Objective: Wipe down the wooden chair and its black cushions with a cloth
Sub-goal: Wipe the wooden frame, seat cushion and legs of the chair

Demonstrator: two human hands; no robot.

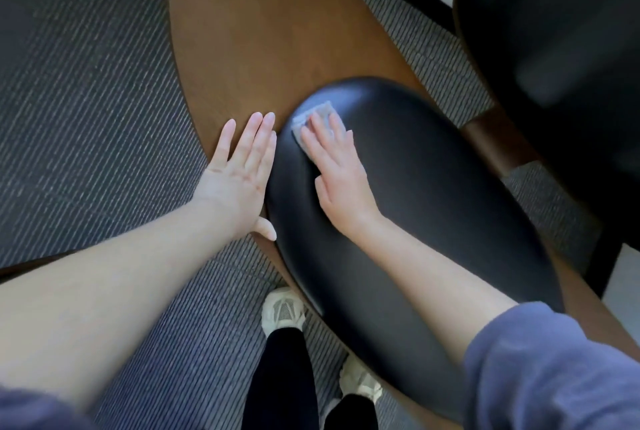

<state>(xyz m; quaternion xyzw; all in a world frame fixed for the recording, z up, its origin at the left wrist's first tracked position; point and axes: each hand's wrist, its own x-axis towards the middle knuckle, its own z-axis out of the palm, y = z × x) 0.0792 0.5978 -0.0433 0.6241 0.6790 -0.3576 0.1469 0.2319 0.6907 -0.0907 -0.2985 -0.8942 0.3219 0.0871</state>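
The wooden chair shell curves up the middle of the head view, with a long black cushion lying on it. My right hand presses a small pale grey cloth flat onto the cushion's upper left end, fingers straight. Only the cloth's far edge shows past my fingertips. My left hand lies flat with straight fingers against the wood and the cushion's left side, thumb tucked under the cushion's edge.
A second black cushion in a wooden frame fills the upper right. Striped grey carpet covers the floor on the left. My feet in pale sneakers stand just below the chair.
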